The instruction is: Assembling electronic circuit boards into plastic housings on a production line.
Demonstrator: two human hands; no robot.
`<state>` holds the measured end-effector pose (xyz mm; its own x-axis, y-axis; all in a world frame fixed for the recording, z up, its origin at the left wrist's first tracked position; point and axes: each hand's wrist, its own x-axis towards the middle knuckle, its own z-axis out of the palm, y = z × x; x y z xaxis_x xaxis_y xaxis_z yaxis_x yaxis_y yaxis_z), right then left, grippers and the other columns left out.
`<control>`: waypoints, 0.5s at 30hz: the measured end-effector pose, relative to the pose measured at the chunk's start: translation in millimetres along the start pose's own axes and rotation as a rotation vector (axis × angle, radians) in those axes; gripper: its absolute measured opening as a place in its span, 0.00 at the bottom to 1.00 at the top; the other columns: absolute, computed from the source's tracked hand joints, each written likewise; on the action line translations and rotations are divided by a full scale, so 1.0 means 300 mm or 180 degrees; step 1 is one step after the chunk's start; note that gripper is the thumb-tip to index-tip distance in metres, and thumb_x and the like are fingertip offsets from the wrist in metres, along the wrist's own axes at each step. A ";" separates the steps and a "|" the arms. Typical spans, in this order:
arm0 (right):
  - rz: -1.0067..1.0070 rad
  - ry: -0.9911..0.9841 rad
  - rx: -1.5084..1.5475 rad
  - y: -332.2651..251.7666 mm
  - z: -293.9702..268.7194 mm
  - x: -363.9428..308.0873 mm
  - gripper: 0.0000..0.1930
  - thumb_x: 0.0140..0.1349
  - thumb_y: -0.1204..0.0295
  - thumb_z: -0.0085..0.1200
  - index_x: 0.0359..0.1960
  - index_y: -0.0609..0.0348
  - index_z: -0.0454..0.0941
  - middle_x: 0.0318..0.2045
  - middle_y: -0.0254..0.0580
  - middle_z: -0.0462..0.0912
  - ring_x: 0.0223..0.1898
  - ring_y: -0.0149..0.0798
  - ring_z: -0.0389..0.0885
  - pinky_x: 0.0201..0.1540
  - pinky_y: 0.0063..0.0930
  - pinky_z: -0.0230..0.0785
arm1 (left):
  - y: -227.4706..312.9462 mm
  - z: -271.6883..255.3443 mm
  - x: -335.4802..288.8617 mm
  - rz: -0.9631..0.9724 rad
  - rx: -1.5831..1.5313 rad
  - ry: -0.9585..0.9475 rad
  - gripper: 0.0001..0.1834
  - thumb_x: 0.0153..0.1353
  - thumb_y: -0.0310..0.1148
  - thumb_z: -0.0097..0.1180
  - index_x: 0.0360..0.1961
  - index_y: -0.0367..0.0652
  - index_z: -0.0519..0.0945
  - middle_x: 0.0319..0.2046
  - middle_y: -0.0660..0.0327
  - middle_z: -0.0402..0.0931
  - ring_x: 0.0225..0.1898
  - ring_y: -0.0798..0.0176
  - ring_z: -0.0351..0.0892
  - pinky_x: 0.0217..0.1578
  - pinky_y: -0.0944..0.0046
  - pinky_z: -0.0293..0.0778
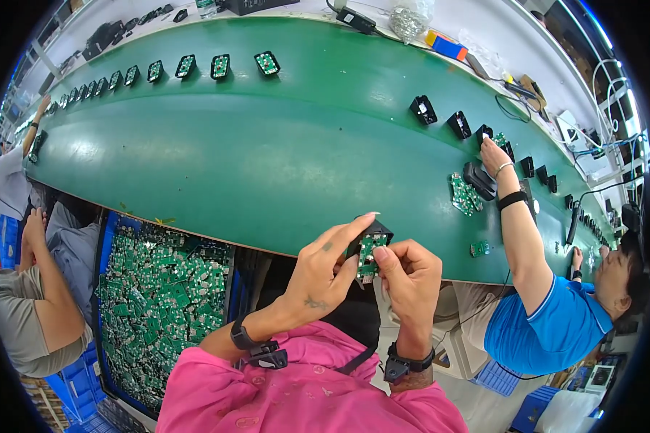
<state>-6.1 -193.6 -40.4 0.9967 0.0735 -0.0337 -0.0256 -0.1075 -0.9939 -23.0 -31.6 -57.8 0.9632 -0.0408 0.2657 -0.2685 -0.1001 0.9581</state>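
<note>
Close to the near edge of the green table, my left hand (316,270) grips a small black plastic housing (382,228), fingers wrapped round its side. Against the housing's open face lies a green circuit board (369,249) with silvery parts. My right hand (413,278) pinches this board at its right side, thumb pressed on its surface. Whether the board sits fully inside the housing cannot be made out. Both my wrists wear black straps with small devices.
Left of me stands a blue-edged bin (162,310) heaped with green boards. Filled black housings (220,67) line the table's far side; further housings (424,110) stand at right. A co-worker in a blue shirt (556,332) reaches over loose boards (465,195). Others sit at left.
</note>
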 end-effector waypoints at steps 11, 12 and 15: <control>-0.0523 0.0253 -0.0895 0.043 0.036 0.019 0.11 0.63 0.74 0.65 0.27 0.64 0.76 0.20 0.26 0.75 0.23 0.17 0.67 0.23 0.15 0.59 | 0.004 -0.011 0.012 -0.0681 -0.0537 -0.0058 0.21 0.69 0.23 0.48 0.63 0.37 0.69 0.48 0.52 0.79 0.30 0.67 0.84 0.27 0.70 0.82; -0.0595 0.0350 -0.0981 0.054 0.042 0.023 0.08 0.65 0.73 0.62 0.32 0.65 0.77 0.22 0.27 0.76 0.23 0.18 0.68 0.24 0.17 0.61 | 0.002 -0.010 0.014 -0.0857 -0.0718 -0.0038 0.20 0.70 0.24 0.47 0.63 0.37 0.68 0.47 0.52 0.79 0.30 0.67 0.84 0.27 0.70 0.81; -0.0775 0.0334 -0.1165 0.056 0.056 0.039 0.09 0.70 0.71 0.54 0.44 0.67 0.77 0.24 0.30 0.77 0.24 0.21 0.69 0.26 0.20 0.64 | -0.015 -0.002 0.025 -0.1025 -0.0922 -0.0081 0.20 0.72 0.25 0.45 0.64 0.37 0.66 0.45 0.52 0.80 0.29 0.68 0.84 0.26 0.70 0.81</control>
<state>4.0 -177.9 -59.3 0.9732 0.0411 0.2262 0.2206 -0.4445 -0.8682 -14.5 -31.0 -60.0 0.9956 -0.0781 -0.0509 0.0637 0.1712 0.9832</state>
